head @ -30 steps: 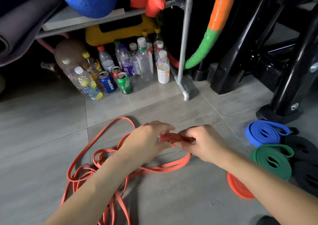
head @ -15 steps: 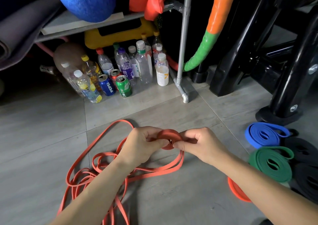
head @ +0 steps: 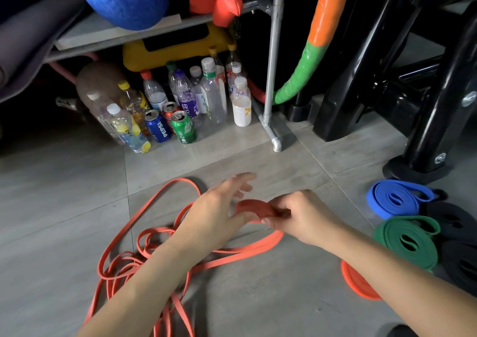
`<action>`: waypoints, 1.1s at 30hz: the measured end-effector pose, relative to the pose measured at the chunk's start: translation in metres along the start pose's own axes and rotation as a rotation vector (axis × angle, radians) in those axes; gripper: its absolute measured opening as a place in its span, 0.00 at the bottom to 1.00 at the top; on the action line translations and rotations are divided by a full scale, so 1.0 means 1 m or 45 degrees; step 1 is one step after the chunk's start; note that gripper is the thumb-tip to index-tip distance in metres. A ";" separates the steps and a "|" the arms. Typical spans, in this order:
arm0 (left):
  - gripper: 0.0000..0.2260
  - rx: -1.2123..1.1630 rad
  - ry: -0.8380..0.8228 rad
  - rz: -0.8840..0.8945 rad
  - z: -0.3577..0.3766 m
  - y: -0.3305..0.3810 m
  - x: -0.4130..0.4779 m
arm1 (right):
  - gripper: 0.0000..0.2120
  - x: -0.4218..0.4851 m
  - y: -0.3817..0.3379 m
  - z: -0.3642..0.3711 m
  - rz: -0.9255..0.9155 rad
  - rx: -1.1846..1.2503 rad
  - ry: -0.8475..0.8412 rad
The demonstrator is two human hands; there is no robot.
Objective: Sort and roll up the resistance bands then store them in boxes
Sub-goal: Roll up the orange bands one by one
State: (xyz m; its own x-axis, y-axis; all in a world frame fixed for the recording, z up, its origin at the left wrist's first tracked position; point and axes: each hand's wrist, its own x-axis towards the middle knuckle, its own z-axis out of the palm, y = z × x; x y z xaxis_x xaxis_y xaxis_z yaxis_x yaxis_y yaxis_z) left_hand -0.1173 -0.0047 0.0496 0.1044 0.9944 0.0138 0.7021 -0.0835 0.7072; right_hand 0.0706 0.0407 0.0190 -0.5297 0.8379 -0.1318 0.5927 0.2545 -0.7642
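Over the floor [head: 77, 182], left hand [head: 216, 212] has opened beside the roll [head: 254, 209]

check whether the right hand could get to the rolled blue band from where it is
Probably yes. The rolled blue band lies on the floor right of the right hand, only bare tile between them. But that hand is pinching the small orange roll, so it isn't free.

A grey tiled floor [head: 64, 194] carried a loose orange band [head: 124, 259] tangled at lower left, a blue roll [head: 395, 198], green roll [head: 405, 241], black rolls [head: 454, 223] and orange roll [head: 356, 282] along the right edge, and bottles and cans [head: 180, 109] at upper centre.
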 end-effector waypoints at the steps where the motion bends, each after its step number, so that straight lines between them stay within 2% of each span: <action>1: 0.29 0.080 -0.050 0.051 0.001 0.001 -0.001 | 0.03 0.000 -0.001 0.001 -0.019 -0.042 -0.021; 4: 0.29 0.263 -0.094 0.208 0.008 0.001 -0.008 | 0.02 0.002 -0.007 0.003 -0.022 -0.139 -0.066; 6: 0.24 0.207 -0.056 0.279 0.008 -0.001 -0.009 | 0.03 0.003 -0.008 0.003 -0.006 -0.123 -0.065; 8: 0.19 0.055 -0.006 0.292 0.008 -0.007 -0.010 | 0.08 0.003 -0.008 0.000 0.031 0.040 -0.035; 11: 0.17 -0.230 0.134 0.119 0.011 -0.011 -0.010 | 0.08 0.003 -0.008 -0.002 0.077 0.377 0.006; 15: 0.18 -0.694 0.203 -0.125 0.013 -0.008 -0.007 | 0.04 0.002 -0.011 0.002 0.058 0.709 0.044; 18: 0.18 -0.824 0.322 -0.184 0.016 -0.006 -0.005 | 0.05 0.001 -0.013 0.007 0.105 0.943 0.055; 22: 0.18 -0.843 0.357 -0.220 0.019 -0.006 -0.008 | 0.06 0.002 -0.016 0.014 0.171 0.894 0.099; 24: 0.17 -0.684 0.279 -0.187 0.015 -0.008 -0.007 | 0.05 0.003 -0.015 0.011 0.183 0.681 0.082; 27: 0.15 -0.063 0.104 -0.067 0.004 -0.007 -0.006 | 0.02 0.004 -0.010 0.006 0.140 0.259 0.012; 28: 0.18 0.055 0.035 -0.009 0.003 -0.005 -0.007 | 0.02 0.004 -0.011 0.005 0.095 0.126 -0.019; 31: 0.24 0.203 -0.056 0.140 0.005 -0.002 -0.010 | 0.02 0.007 -0.015 0.005 0.026 -0.052 -0.081; 33: 0.22 0.169 -0.007 0.171 0.004 -0.003 -0.011 | 0.03 0.009 -0.015 0.000 0.048 0.044 -0.061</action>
State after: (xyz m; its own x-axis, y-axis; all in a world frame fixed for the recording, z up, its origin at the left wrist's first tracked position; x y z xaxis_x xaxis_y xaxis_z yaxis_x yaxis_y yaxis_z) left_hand -0.1177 -0.0154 0.0444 0.2068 0.9735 0.0979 0.7682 -0.2236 0.6000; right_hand 0.0569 0.0442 0.0289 -0.5360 0.8224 -0.1904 0.5922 0.2056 -0.7791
